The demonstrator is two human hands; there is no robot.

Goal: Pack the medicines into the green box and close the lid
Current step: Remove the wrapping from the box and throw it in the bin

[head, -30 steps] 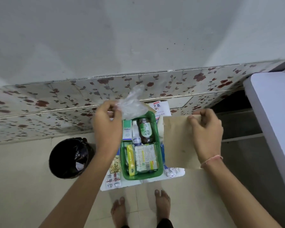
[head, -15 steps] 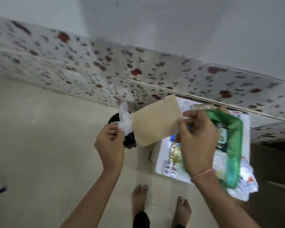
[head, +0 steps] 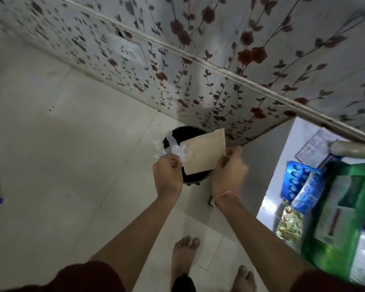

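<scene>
My left hand point(head: 168, 174) grips a crumpled clear plastic bag point(head: 178, 151). A flat brown paper envelope point(head: 204, 152) is pinched at its lower right corner by my right hand point(head: 229, 172). Both are held right above a black waste bin point(head: 188, 178) on the floor. At the right edge, blurred, the green box point(head: 329, 256) sits open on a white surface point(head: 282, 165) with medicine packs inside. A blue blister strip point(head: 296, 180) and a gold blister strip point(head: 289, 224) lie beside the box on its left.
A floral-patterned wall panel point(head: 198, 60) runs behind the bin. The floor point(head: 61, 165) is pale tile. My bare feet point(head: 182, 258) stand below the hands. A printed leaflet point(head: 312, 146) lies on the white surface behind the box.
I have turned left, away from the green box, which has slid to the right edge. Both hands carried the plastic bag and the envelope over the black bin.
</scene>
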